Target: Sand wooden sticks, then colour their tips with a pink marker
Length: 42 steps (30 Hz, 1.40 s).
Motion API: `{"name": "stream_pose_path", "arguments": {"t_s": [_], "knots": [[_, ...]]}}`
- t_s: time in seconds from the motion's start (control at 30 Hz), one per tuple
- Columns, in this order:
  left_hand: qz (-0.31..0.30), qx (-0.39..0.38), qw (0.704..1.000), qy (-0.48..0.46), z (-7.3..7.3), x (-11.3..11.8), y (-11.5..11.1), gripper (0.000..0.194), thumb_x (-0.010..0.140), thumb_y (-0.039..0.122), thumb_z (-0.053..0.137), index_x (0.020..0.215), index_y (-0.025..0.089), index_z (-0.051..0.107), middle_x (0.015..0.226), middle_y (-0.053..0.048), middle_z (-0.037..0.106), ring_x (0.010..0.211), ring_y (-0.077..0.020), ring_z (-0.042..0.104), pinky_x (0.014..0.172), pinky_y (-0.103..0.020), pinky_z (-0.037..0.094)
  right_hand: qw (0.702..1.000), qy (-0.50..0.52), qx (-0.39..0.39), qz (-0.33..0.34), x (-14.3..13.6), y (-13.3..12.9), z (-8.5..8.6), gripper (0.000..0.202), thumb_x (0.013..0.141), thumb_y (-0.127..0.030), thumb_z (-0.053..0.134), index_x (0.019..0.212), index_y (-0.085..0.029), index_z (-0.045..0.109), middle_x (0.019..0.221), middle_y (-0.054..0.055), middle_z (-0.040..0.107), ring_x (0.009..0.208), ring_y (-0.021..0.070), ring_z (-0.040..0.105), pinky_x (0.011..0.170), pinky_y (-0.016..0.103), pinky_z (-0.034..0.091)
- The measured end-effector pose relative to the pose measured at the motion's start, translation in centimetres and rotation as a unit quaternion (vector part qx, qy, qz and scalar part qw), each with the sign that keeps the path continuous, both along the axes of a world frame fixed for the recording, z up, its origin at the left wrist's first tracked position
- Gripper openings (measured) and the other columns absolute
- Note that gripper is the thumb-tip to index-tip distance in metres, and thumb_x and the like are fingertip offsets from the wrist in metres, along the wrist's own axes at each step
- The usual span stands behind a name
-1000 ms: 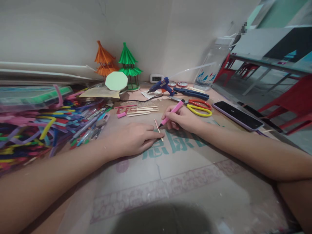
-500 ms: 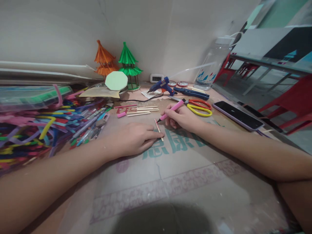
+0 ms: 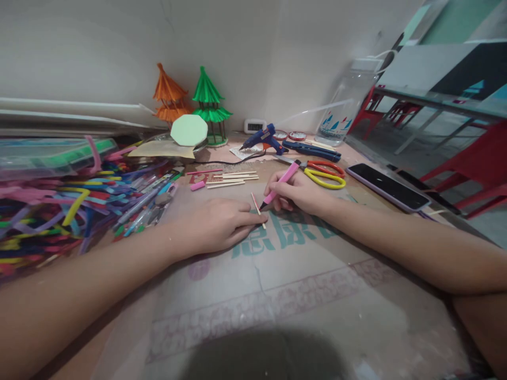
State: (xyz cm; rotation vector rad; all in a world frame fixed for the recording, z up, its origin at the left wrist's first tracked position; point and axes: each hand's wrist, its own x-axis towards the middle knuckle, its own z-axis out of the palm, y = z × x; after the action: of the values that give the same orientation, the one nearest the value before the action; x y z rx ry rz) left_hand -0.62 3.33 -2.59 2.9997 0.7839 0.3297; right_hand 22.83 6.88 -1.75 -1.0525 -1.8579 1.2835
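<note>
My left hand (image 3: 217, 224) lies on the plastic-covered tabletop, its fingers mostly curled together. Its index fingertip presses down a thin wooden stick (image 3: 254, 200), whose upper part is pink. A pink marker (image 3: 282, 183) is gripped between the fingers of my right hand (image 3: 299, 191), its dark tip at the stick just above my left fingertip. Beyond my hands lie several plain wooden sticks (image 3: 237, 178), one pink stick (image 3: 204, 172) and the pink marker cap (image 3: 197, 186).
Colourful pipe cleaners (image 3: 59, 211) heap up at left. Orange (image 3: 170, 95) and green (image 3: 208, 92) small pagodas stand by the wall. A blue glue gun (image 3: 261, 138), utility knife (image 3: 312, 151), scissors (image 3: 327, 177), bottle (image 3: 343, 105) and phone (image 3: 388, 187) sit behind and right.
The marker tip has moved down along the stick toward my left index finger, and more of the stick's upper part looks pink. My left hand stays in place.
</note>
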Motion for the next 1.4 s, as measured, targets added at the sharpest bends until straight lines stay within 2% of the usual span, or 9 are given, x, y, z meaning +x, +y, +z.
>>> {"name": "stream_pose_path", "arguments": {"t_s": [0.2,0.5,0.67,0.9,1.4], "knots": [[0.011,0.002,1.0,0.021,0.04,0.05,-0.06,0.038,0.105,0.028,0.044,0.135,0.029,0.068,0.092,-0.004,0.072,0.082,-0.0184,0.067,0.068,-0.028,0.045,1.0,-0.003,0.004,0.008,0.1,-0.12,-0.06,0.014,0.088,-0.023,0.058,0.078,-0.015,0.063,0.05,0.0,0.062,0.036,0.0064,0.044,0.034,0.014,0.031],[-0.008,0.01,1.0,0.0,-0.04,0.02,0.04,0.037,0.104,0.026,0.044,0.13,0.026,0.07,0.096,-0.005,0.074,0.085,-0.0186,0.068,0.072,-0.028,0.048,0.999,-0.004,0.035,-0.01,-0.2,0.04,-0.01,0.015,0.094,-0.023,0.055,0.082,-0.016,0.061,0.053,-0.002,0.061,0.039,0.0058,0.044,0.036,0.014,0.033],[0.001,0.019,1.0,0.011,0.01,0.08,-0.04,0.037,0.104,0.027,0.045,0.133,0.028,0.069,0.09,-0.004,0.072,0.08,-0.0175,0.067,0.068,-0.026,0.045,1.0,-0.01,0.019,0.001,-0.11,-0.2,0.09,0.013,0.091,-0.022,0.058,0.08,-0.016,0.062,0.051,-0.001,0.061,0.038,0.0063,0.044,0.036,0.015,0.032],[0.005,0.006,1.0,0.016,0.12,0.11,-0.06,0.038,0.105,0.028,0.044,0.134,0.028,0.068,0.09,-0.004,0.072,0.081,-0.0181,0.066,0.069,-0.027,0.046,1.0,-0.005,0.014,0.005,-0.08,-0.29,0.07,0.013,0.089,-0.023,0.058,0.078,-0.016,0.062,0.05,-0.001,0.061,0.036,0.0064,0.044,0.034,0.015,0.031],[-0.004,0.021,1.0,0.01,-0.04,0.13,0.02,0.036,0.104,0.026,0.045,0.131,0.028,0.07,0.1,-0.004,0.075,0.087,-0.0189,0.069,0.071,-0.028,0.046,0.999,-0.008,0.048,-0.022,-0.29,0.36,-0.46,0.018,0.101,-0.026,0.051,0.087,-0.017,0.058,0.055,-0.003,0.06,0.038,0.0064,0.043,0.037,0.016,0.033]]}}
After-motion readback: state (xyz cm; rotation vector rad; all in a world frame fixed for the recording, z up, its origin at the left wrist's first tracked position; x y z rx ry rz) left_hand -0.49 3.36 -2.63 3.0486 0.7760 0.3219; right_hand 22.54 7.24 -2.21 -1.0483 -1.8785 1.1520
